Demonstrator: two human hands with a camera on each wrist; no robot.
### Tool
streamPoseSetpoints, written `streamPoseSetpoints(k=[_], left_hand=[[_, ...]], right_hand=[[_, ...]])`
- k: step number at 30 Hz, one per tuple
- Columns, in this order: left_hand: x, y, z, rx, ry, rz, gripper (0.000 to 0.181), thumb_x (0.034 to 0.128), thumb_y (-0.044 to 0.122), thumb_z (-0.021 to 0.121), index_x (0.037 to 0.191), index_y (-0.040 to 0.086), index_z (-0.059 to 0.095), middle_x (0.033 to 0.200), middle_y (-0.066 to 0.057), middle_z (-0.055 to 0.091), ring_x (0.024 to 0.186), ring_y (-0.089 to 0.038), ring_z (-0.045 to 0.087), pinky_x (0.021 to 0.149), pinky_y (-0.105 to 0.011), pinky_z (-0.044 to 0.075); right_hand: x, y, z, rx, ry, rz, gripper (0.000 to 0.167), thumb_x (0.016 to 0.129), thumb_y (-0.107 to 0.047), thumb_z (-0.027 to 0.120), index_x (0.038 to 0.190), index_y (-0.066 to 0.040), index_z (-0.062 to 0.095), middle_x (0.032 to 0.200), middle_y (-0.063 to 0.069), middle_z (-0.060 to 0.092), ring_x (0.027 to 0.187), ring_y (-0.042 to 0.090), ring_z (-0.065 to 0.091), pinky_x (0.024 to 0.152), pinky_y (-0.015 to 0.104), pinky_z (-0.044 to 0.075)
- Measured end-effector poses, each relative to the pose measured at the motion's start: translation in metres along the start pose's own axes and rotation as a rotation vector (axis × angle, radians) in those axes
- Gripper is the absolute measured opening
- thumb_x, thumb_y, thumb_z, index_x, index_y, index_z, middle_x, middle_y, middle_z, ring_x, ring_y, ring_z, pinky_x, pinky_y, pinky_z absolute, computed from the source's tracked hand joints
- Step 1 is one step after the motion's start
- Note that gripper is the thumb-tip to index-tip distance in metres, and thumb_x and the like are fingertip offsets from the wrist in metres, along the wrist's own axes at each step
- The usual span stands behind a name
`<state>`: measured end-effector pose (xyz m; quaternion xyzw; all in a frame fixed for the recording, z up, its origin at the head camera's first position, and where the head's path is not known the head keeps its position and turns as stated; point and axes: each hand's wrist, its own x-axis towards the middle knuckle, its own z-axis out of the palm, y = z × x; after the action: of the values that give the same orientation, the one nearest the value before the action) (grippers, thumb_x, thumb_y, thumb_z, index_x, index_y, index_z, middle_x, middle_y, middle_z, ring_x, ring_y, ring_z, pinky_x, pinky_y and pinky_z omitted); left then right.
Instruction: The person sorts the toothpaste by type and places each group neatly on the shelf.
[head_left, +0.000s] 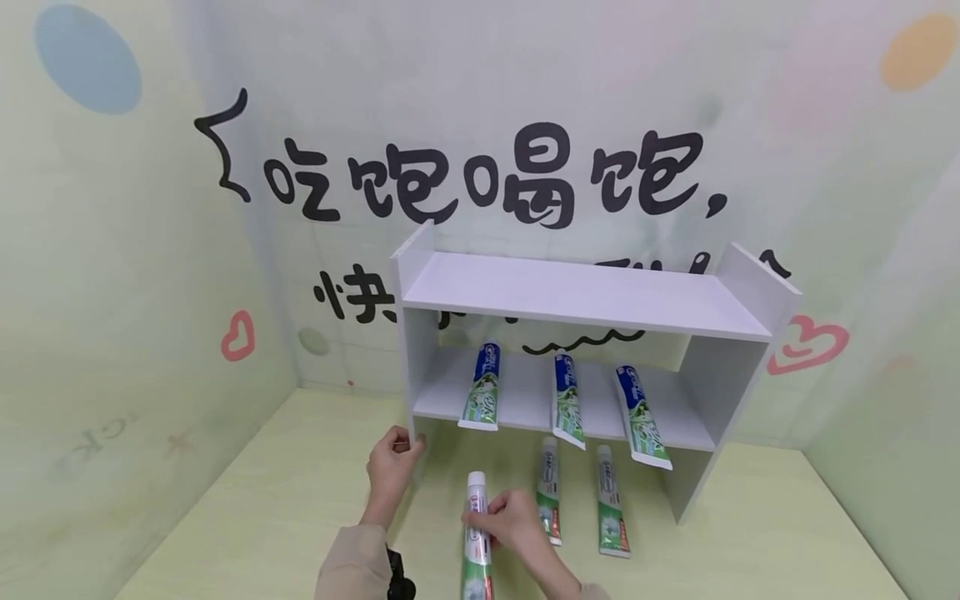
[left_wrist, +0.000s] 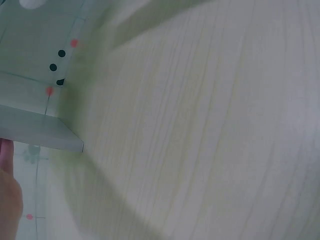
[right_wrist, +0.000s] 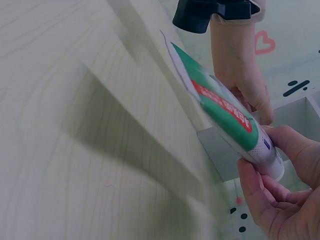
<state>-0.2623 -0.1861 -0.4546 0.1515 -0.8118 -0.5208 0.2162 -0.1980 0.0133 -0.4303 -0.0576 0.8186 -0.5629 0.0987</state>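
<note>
My right hand (head_left: 519, 527) pinches a white and green toothpaste tube (head_left: 476, 562) between thumb and fingers, in front of the shelf's lower left opening. In the right wrist view the tube (right_wrist: 227, 112) is tilted above the table, its flat end away from the palm. With my left hand (head_left: 392, 468) I grip the front edge of the left side panel of a white shelf (head_left: 585, 292). Only part of that hand (left_wrist: 9, 200) shows in the left wrist view, beside the panel (left_wrist: 40, 130).
On the middle board lie three blue and green toothpaste tubes, at left (head_left: 483, 387), centre (head_left: 567, 400) and right (head_left: 641, 412). Beneath it, two white and green tubes (head_left: 550, 492), (head_left: 613, 500) lie on the pale wooden table (head_left: 787, 517). Printed walls stand behind and beside.
</note>
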Motion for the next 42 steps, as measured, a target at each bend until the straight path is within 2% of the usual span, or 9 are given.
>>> streamPoseSetpoints(k=[9, 16, 20, 27, 42], left_hand=[[0.002, 0.002, -0.001, -0.020, 0.002, 0.027, 0.014, 0.0788, 0.017, 0.066, 0.080, 0.004, 0.060, 0.081, -0.011, 0.068, 0.071, -0.010, 0.062, 0.061, -0.024, 0.048], [-0.005, -0.003, 0.002, -0.008, 0.002, -0.001, 0.013, 0.0775, 0.017, 0.067, 0.078, 0.006, 0.060, 0.079, -0.008, 0.068, 0.069, -0.008, 0.060, 0.060, -0.023, 0.046], [-0.006, -0.002, 0.001, -0.022, 0.006, 0.014, 0.014, 0.0774, 0.017, 0.067, 0.079, 0.005, 0.060, 0.078, -0.007, 0.067, 0.069, -0.009, 0.060, 0.059, -0.024, 0.046], [-0.002, 0.001, 0.000, -0.019, 0.019, 0.013, 0.013, 0.0770, 0.017, 0.067, 0.078, 0.006, 0.060, 0.078, -0.007, 0.068, 0.069, -0.009, 0.061, 0.060, -0.024, 0.046], [-0.004, 0.003, -0.002, 0.011, 0.024, 0.021, 0.012, 0.0763, 0.017, 0.068, 0.077, 0.008, 0.060, 0.079, -0.005, 0.068, 0.070, -0.009, 0.060, 0.061, -0.027, 0.045]], right_hand=[[0.019, -0.001, 0.000, 0.000, 0.040, -0.008, 0.031, 0.068, -0.018, 0.077, 0.077, 0.005, 0.058, 0.067, 0.010, 0.062, 0.048, 0.012, 0.057, 0.050, 0.031, 0.052], [0.022, 0.004, 0.002, -0.035, 0.035, 0.004, 0.028, 0.068, -0.020, 0.077, 0.072, 0.003, 0.061, 0.064, 0.008, 0.062, 0.047, 0.014, 0.059, 0.051, 0.032, 0.053], [0.024, 0.003, 0.003, -0.068, 0.050, 0.005, 0.030, 0.067, -0.023, 0.078, 0.072, 0.001, 0.061, 0.064, 0.007, 0.062, 0.047, 0.016, 0.060, 0.050, 0.031, 0.052], [0.029, 0.003, 0.003, -0.036, 0.052, -0.014, 0.029, 0.069, -0.022, 0.076, 0.073, 0.002, 0.061, 0.064, 0.007, 0.062, 0.048, 0.013, 0.057, 0.051, 0.031, 0.052], [0.046, 0.011, 0.001, 0.012, 0.047, -0.041, 0.026, 0.072, -0.014, 0.072, 0.078, 0.007, 0.060, 0.066, 0.010, 0.064, 0.049, 0.011, 0.059, 0.051, 0.030, 0.052]])
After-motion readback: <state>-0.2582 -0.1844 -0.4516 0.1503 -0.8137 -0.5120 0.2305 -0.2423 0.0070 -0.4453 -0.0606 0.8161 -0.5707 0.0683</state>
